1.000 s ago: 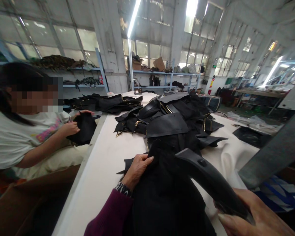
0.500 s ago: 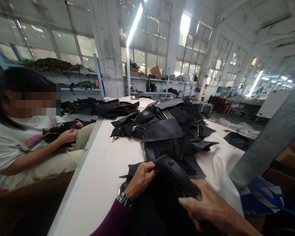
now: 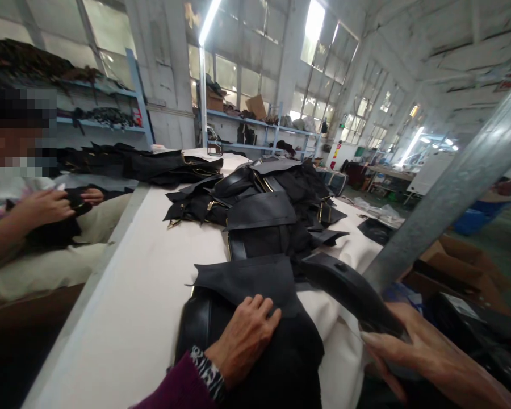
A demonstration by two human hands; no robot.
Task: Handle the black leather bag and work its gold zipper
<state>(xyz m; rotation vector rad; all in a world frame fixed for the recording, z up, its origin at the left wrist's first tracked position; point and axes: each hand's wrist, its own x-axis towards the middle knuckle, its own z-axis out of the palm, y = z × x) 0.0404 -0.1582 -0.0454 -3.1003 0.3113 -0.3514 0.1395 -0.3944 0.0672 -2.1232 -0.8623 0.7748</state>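
Observation:
My left hand (image 3: 247,339) lies with its fingers spread on a black fabric bag piece (image 3: 276,355), which rests at the near edge of the white-topped table. A stiff dark-grey flap (image 3: 249,279) runs along the top of that piece, and a shiny black strip (image 3: 197,318) with a gold zipper edge lines its left side. To the right, my right hand (image 3: 413,346) is closed around the lower end of a curved black handheld tool (image 3: 353,287) with a small button on top. The tool is held right of the bag piece, and its exact kind cannot be made out.
A heap of black bag pieces (image 3: 272,204) with gold zippers covers the table's middle. More black pieces (image 3: 153,165) lie at the back left. A co-worker (image 3: 38,210) sits at left handling black cloth. A slanted metal post (image 3: 443,199) and cardboard boxes (image 3: 460,272) stand at right.
My left hand has let go of the tool's front end and now lies flat on the bag piece. My right hand has carried the tool to the right. The view has shifted right.

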